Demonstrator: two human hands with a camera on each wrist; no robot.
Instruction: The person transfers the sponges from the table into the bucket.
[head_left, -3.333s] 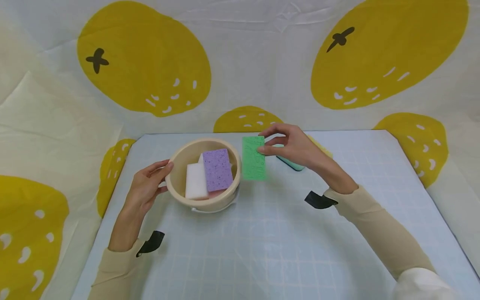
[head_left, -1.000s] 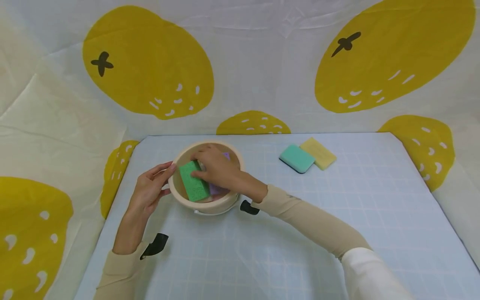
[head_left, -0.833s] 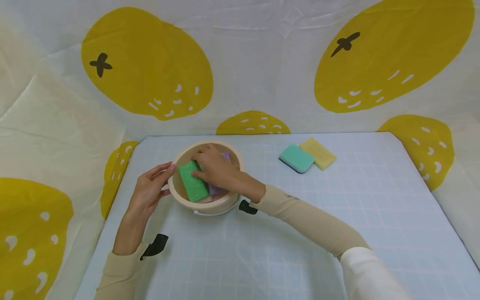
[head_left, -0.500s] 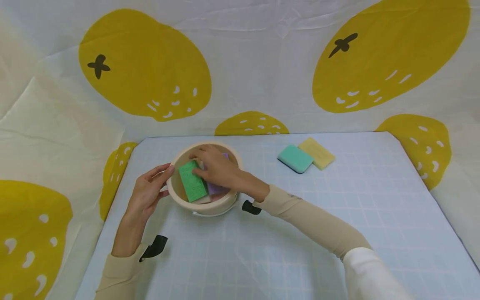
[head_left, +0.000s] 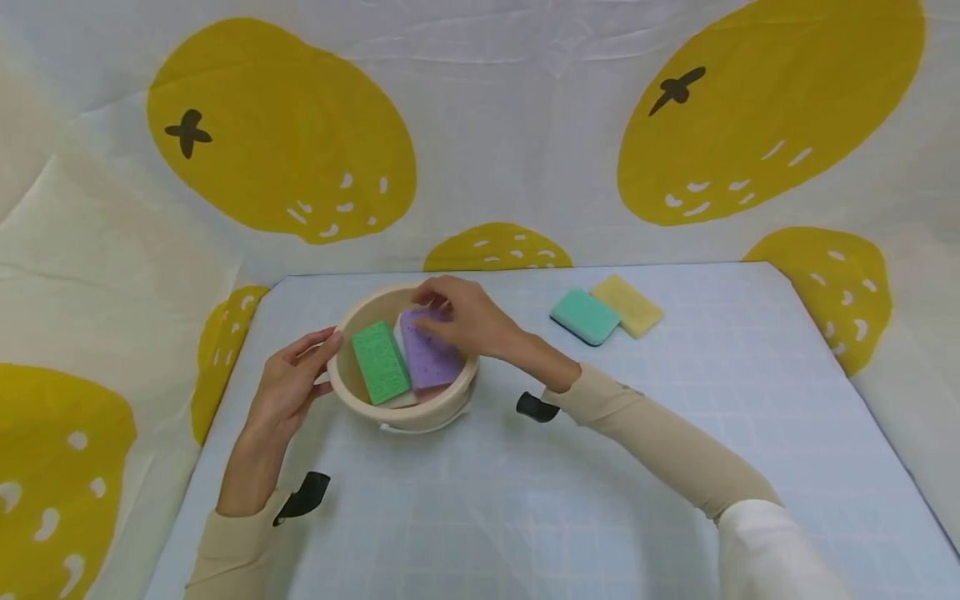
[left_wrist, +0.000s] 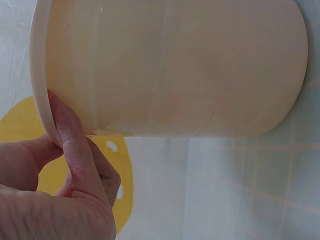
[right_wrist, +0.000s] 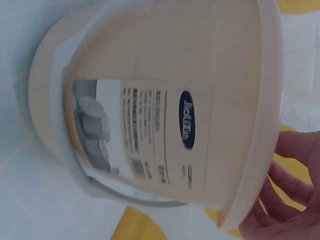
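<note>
A cream bucket [head_left: 440,414] stands at the left of the table. My left hand [head_left: 288,385] pinches its rim from the left side; in the left wrist view, thumb and finger lie on either side of the rim. Within the bucket, a green sponge [head_left: 380,362] leans at the left. A purple sponge [head_left: 431,358] lies to its right, with a white sponge [head_left: 402,336] partly hidden between them. Over the purple sponge hovers my right hand [head_left: 472,315], its fingers loosely bent with nothing seen between them; whether they touch that sponge I cannot tell.
Right of the bucket, a teal sponge [head_left: 586,317] with a dark underside lies against a yellow sponge [head_left: 628,306]. The bucket's white handle [head_left: 426,430] hangs down in front. A white cloth with yellow fruit shapes [head_left: 281,129] rises behind the light blue table [head_left: 525,517].
My right hand brought the green sponge from beside the bucket into it and let go. It then drew back up and to the right, above the purple sponge. The left hand stays on the rim.
</note>
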